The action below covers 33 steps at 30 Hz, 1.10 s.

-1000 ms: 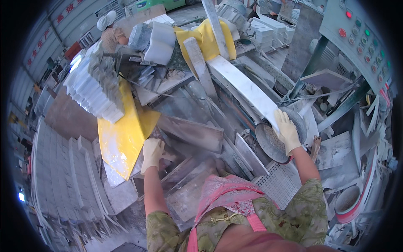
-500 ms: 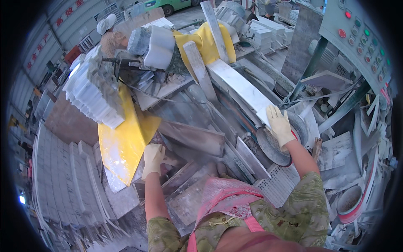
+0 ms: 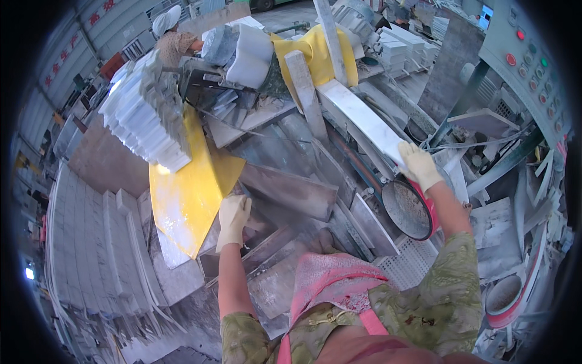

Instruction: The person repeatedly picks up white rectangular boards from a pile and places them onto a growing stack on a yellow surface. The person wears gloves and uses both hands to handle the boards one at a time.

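Observation:
My right hand, in a pale glove, lies over the near end of a long white stone strip with its fingers stretched out. The strip slants away across the machine. Just below that hand sits a round grey basin with a red rim. My left hand, gloved as well, is closed in a fist beside the right edge of a yellow sheet. Its inner fingers are hidden, so I cannot tell what it holds, if anything. White strips are stacked on the sheet's far part.
A control panel with buttons and lights stands at the upper right. Two upright slats rise by another yellow sheet. Grey strips are piled at left. A co-worker is at the far left. A perforated crate lies near me.
The whole view has shifted slightly. My right hand stays at the strip's near end, its fingers closer together. The red rim of the basin shows more. My left fist keeps its place beside the sheet.

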### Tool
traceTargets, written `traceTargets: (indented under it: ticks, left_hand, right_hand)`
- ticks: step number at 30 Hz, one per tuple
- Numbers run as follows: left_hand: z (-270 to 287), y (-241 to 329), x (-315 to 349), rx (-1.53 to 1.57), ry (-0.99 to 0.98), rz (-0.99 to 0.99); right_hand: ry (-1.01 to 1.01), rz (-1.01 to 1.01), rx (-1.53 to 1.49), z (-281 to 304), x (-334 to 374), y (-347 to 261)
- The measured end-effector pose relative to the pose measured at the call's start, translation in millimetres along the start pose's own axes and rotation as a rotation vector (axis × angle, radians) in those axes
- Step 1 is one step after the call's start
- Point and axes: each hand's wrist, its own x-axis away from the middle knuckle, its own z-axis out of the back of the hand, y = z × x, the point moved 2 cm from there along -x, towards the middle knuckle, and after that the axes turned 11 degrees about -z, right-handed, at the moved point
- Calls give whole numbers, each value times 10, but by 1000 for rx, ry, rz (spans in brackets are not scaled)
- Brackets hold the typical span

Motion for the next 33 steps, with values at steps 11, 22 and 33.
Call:
traceTargets:
  ticks: [11, 22, 33]
  left_hand:
    - [241, 55, -37, 102, 200, 85]
    - [855, -62, 638, 177, 156, 722]
    - [804, 358, 612, 1154, 942, 1140]
  right_hand:
    - [9, -350, -962, 874, -649, -1407]
    - [-714, 80, -1539, 1489, 99, -5025]
    - [-414, 641, -798, 1549, 159, -5262]
